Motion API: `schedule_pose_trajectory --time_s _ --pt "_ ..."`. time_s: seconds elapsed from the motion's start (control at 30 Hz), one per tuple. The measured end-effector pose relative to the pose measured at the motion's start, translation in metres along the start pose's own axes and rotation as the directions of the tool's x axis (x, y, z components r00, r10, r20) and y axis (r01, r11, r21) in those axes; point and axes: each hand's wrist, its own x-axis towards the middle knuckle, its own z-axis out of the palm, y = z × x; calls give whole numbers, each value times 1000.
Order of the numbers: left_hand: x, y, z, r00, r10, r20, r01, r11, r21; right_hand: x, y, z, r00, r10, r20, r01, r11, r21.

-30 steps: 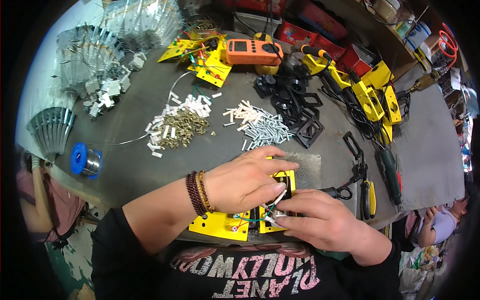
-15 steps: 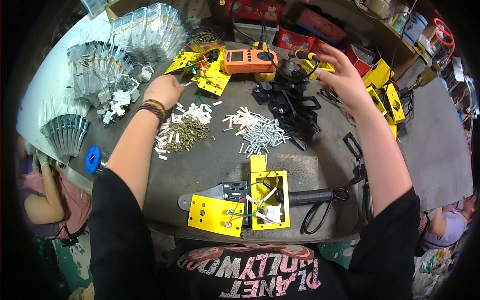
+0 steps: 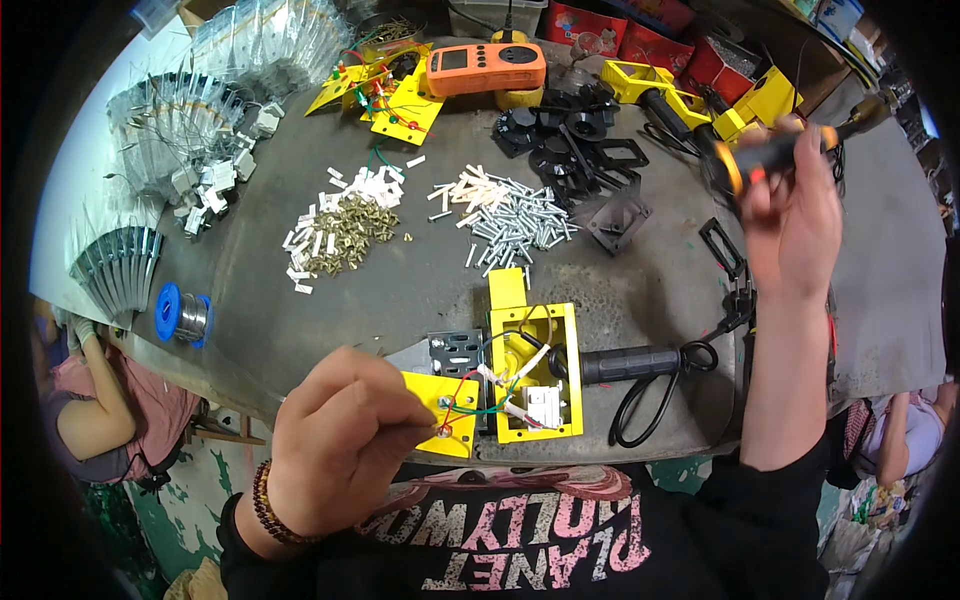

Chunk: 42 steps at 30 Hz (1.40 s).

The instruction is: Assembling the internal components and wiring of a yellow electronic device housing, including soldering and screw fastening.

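My left hand (image 3: pixel 350 440) is closed in a pinch over the left part of a yellow plate (image 3: pixel 452 392); what lies in its fingertips, if anything, is too small or hidden to make out. Red and green wires run from that plate into an open yellow box (image 3: pixel 574 375), which has a white block (image 3: pixel 544 408) inside. A black ribbed handle (image 3: pixel 630 364) joins the box's right side. Raised at the right, my right hand (image 3: pixel 797 225) is wrapped round a black-and-orange tool (image 3: pixel 770 160), blurred by motion.
Piles of brass screws (image 3: pixel 350 235), white sleeves (image 3: pixel 375 188) and silver screws (image 3: pixel 520 220) lie mid-table. Behind are an orange meter (image 3: pixel 485 68) and black plastic parts (image 3: pixel 565 135). A solder spool (image 3: pixel 183 315) stands left. People sit at both sides.
My left hand has come from beside the small-parts piles back to the yellow plate. My right hand has moved right and nearer, now gripping the black-and-orange tool. The view has shifted slightly.
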Motion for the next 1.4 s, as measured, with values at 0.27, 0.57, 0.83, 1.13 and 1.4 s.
schedule_pose_trajectory --time_s 0.27,0.57,0.83,1.13,1.4 --pt "11 24 18 999 11 39 -8 998 -64 -42 36 -4 801 599 -3 -584 781 223" --pt "14 11 28 997 -32 -68 31 999 -25 -48 42 -2 765 634 118 -642 734 222" --pt "21 2 43 998 11 -58 -11 1000 -6 -47 48 -2 766 634 104 -639 735 228" --pt "23 2 45 999 37 -37 -37 999 -7 -48 48 -4 779 611 141 -626 745 231" --pt "23 1 49 999 34 -33 -35 999 -18 -49 48 -3 780 612 131 -624 747 228"
